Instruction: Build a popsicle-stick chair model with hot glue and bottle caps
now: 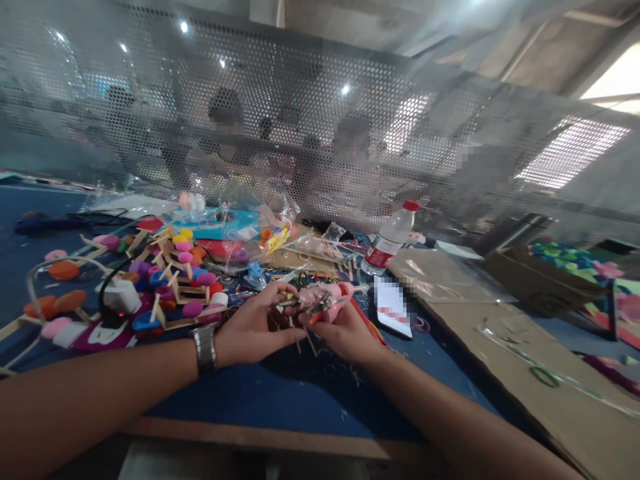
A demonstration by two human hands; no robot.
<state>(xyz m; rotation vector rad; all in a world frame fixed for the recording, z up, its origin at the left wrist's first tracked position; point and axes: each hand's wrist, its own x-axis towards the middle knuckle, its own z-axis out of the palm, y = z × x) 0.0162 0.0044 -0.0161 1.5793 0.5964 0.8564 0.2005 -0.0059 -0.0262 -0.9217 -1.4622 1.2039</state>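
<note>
Along the far side, a perforated screen [310, 63]; before it, a blue tabletop [250, 407]. To the right, flat cardboard [463, 333]; to the left, a jumble of wooden sticks and bright pads [185, 280]. Beyond the hands, a red-capped bottle [387, 243]. At the centre, over the tabletop, a pink glue gun [343, 293] gripped in the right hand [347, 333], close to the left hand [257, 327], fingers curled, contents impossible to tell. Just beside, a lit phone [393, 307].

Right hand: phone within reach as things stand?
Probably, but not free to grasp it: the phone lies uncovered close by, while the right hand is gripping the pink tool.
</note>
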